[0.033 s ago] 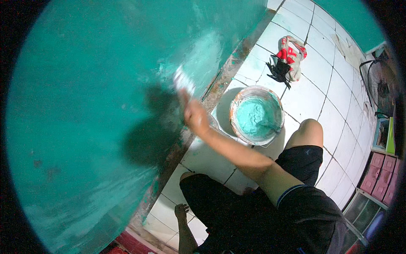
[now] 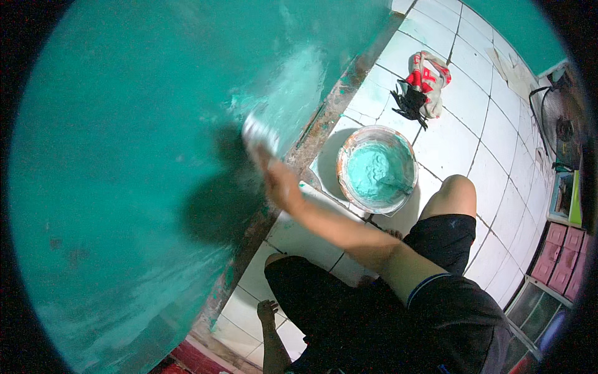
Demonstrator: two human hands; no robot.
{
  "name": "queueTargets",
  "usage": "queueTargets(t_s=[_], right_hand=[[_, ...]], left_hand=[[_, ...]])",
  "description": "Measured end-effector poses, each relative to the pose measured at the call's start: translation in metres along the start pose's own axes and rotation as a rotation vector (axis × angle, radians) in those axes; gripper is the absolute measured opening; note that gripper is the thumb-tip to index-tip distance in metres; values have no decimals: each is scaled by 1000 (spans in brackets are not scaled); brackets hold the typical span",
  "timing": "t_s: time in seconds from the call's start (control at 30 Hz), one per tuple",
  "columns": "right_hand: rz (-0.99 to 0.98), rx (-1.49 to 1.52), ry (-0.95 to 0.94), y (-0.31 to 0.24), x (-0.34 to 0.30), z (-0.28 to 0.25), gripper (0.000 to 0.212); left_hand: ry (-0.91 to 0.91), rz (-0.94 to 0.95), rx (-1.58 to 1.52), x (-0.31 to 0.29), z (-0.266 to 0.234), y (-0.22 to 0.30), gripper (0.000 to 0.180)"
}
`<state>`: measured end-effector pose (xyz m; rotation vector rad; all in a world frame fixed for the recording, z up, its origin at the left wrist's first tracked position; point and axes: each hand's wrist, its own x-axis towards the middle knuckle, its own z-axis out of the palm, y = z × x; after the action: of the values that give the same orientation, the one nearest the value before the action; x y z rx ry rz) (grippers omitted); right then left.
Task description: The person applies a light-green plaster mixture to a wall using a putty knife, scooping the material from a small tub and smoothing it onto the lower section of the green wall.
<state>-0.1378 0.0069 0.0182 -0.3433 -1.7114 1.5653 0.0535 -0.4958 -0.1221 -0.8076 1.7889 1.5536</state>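
Note:
My right hand (image 2: 283, 185) is closed round the handle of a paintbrush (image 2: 260, 132), whose pale head is smeared by motion against the green wall (image 2: 124, 124). Beside it spreads a lighter, wet-looking aqua patch (image 2: 302, 75). A round bucket (image 2: 342, 167) of thick aqua paint (image 2: 372, 167) stands on the floor to the right of this hand, its rim crusted with dried paint. Down by my bent knee, my left hand (image 2: 268, 309) hangs with loosely curled fingers, and nothing shows in it.
White floor tiles (image 2: 464, 134) run along the wall's rough, chipped base (image 2: 321, 128). A crumpled red-and-white bag (image 2: 433, 84) with a black part lies beyond the bucket. At the far right stand a fan (image 2: 564, 128) and pink drawers (image 2: 551, 252).
My right hand and the paintbrush have shifted slightly left and down along the wall. My left hand and the bucket stay in place.

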Motion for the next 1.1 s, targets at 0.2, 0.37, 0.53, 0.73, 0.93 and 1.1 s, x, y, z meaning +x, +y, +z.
queueTargets(t_s=[0.2, 0.37, 0.53, 0.73, 0.93, 1.1], right_hand=[[463, 75, -124, -85, -27, -34, 53], [35, -344, 300, -10, 88, -97, 48], [-78, -447, 204, 19, 56, -32, 48], [15, -175, -99, -15, -73, 68, 47], [148, -127, -148, -22, -107, 21, 42], [382, -484, 344, 64, -7, -34, 27]], left_hand=[[-6, 87, 51, -3, 1, 16, 24], [22, 101, 31, -4, 14, 23, 22], [-17, 173, -9, -8, 15, 4, 24], [100, 85, 91, -11, 2, -3, 24], [95, 80, 119, -4, 7, 1, 21], [40, 60, 4, 2, 7, -4, 22]])
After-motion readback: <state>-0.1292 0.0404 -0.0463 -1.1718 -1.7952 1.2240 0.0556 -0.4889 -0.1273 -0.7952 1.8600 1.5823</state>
